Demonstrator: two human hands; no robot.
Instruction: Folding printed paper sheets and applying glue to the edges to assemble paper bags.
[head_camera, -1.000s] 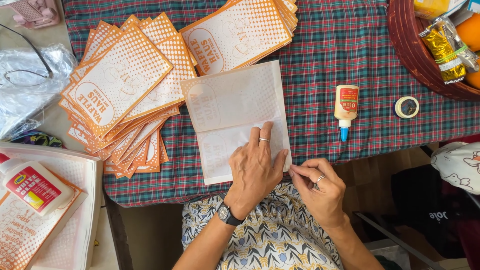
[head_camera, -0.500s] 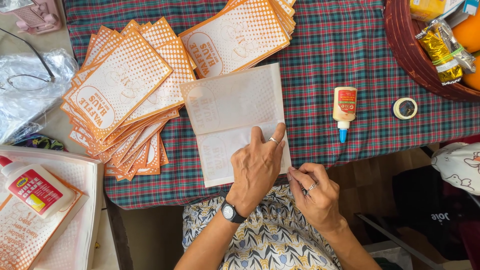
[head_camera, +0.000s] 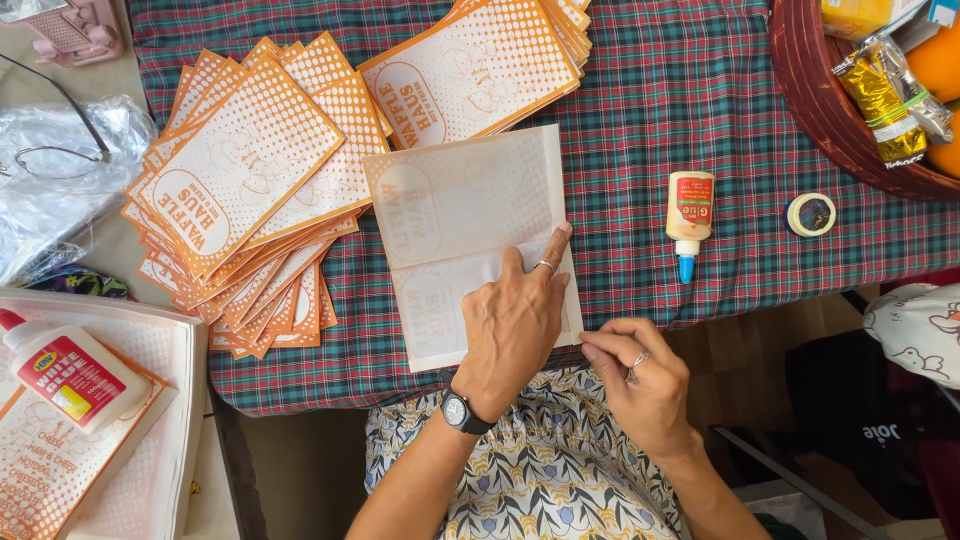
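Observation:
A white paper sheet (head_camera: 460, 200), printed side down and folded across its middle, lies on the plaid tablecloth (head_camera: 660, 110). My left hand (head_camera: 515, 325) rests flat on its lower folded flap, index finger stretched toward the right edge; a watch is on the wrist. My right hand (head_camera: 640, 385) sits at the table's front edge and pinches the sheet's lower right corner with curled fingers. A small glue bottle (head_camera: 688, 222) with a blue tip lies to the right of the sheet.
Fanned stacks of orange-and-white printed sheets (head_camera: 240, 190) lie to the left, another stack (head_camera: 480, 65) behind. A tape roll (head_camera: 810, 214) and a dark basket (head_camera: 830, 110) of packets sit right. A larger glue bottle (head_camera: 65, 370) lies on papers at lower left; glasses (head_camera: 50, 150) on plastic.
My left hand has slid up and right along the folded flap, the index finger now reaching the sheet's right edge. My right hand stays by the lower right corner.

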